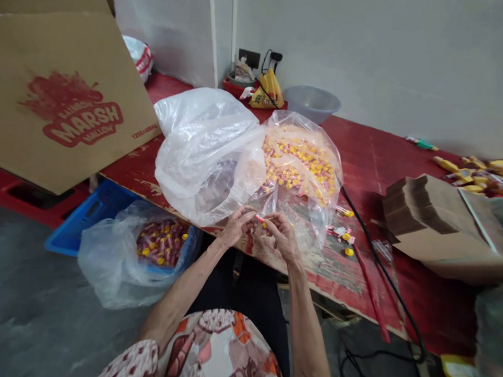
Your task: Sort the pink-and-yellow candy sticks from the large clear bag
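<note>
Between my two hands is a small red-and-white tube point(259, 218) with a bit of yellow on it, close to the table's front edge. My left hand point(234, 228) pinches at its left end, fingers closed. From the other side the fingertips of my right hand point(283, 235) close on the same tube. Just beyond, a clear plastic bag point(298, 163) lies open with many small pink tubes with yellow caps. A large white translucent plastic bag point(207, 147) bulges to its left; something greyish shows dimly through it.
Below left, a blue crate point(72, 233) holds a plastic-lined heap of capped tubes point(163, 243). A large cardboard box point(68, 86) stands left. To the right are a black cable point(372, 246), loose yellow caps point(349, 251) and folded cardboard point(445, 230). Behind sits a basin point(312, 99).
</note>
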Tool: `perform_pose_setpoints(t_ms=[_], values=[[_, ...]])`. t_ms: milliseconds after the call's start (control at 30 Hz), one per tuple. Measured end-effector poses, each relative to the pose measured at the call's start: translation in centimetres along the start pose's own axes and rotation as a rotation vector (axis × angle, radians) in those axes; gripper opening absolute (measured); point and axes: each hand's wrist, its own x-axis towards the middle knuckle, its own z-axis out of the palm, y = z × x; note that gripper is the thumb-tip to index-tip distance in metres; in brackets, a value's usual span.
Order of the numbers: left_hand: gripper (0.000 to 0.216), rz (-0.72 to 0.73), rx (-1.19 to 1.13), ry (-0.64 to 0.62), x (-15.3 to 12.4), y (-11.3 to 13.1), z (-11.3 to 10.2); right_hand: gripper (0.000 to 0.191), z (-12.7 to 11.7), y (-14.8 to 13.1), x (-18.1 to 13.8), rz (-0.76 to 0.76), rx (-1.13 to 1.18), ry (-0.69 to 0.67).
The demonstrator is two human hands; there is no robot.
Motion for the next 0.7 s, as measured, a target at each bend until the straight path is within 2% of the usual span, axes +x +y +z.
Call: perform_pose_setpoints(t_ms=[133,300,433,567,700], values=[[0.055,0.004,0.046,-0.045,-1.2,0.0,0.9,0.051,-0.1,0.5,0.3,0.054,0.043,0.028],[0.061,0.020,0.055,-0.042,-2.2,-1.1,3.0,0.052,0.5,1.2,2.2,0.131,0.301,0.284],[0.057,0.052,0.128,-0.040,-3.2,-2.5,4.3,0.056,2.0,2.1,3.3,0.192,0.433,0.336],[0.054,0.102,0.167,-0.012,-3.7,-2.7,4.4,0.057,3.1,3.2,3.6,0.104,0.423,0.358],[0.055,0.119,0.254,0.006,-3.2,-2.0,3.7,0.061,2.2,4.3,3.8,-0.001,0.239,0.456]])
